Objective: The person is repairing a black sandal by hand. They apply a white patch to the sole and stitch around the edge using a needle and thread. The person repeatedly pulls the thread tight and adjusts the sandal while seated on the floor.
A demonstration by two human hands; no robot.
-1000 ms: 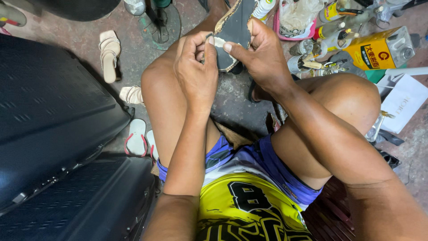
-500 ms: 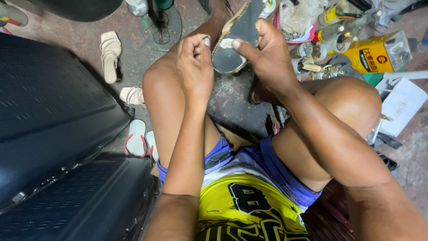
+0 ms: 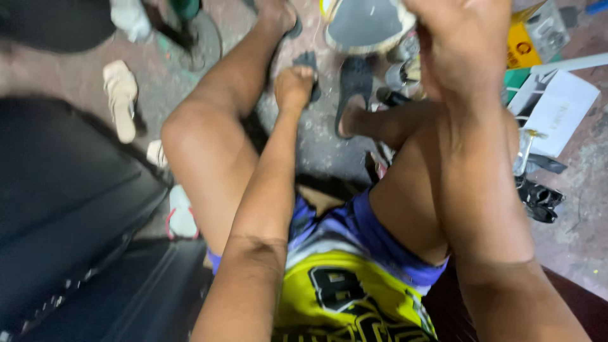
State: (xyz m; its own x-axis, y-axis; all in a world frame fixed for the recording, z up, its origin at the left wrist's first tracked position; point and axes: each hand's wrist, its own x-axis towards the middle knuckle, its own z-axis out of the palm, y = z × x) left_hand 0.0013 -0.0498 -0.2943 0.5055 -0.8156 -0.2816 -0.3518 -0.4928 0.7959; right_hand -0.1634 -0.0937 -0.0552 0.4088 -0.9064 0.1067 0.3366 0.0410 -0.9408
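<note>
Since half a second ago the shoe (image 3: 367,25) has gone up to the twelve o'clock edge of the view, its dark grey sole facing me, and my left hand (image 3: 294,85) has come off it. That shoe now sits in my right hand (image 3: 459,47) alone, raised high at one o'clock, fingers wrapped round its right edge, so that grip is closed on it. My left hand has dropped toward eleven o'clock of centre and is curled into a loose fist on a small dark piece (image 3: 309,63); blur keeps me from telling what it is or how firmly I have it. Below the shoe, at twelve o'clock, a dark sandal (image 3: 353,85) lies on the concrete floor (image 3: 316,139). At two o'clock stand a yellow can (image 3: 519,47) and a white paper bag (image 3: 557,107). At ten o'clock lies a beige sandal (image 3: 120,98), and a black suitcase (image 3: 69,209) fills the nine o'clock side.
</note>
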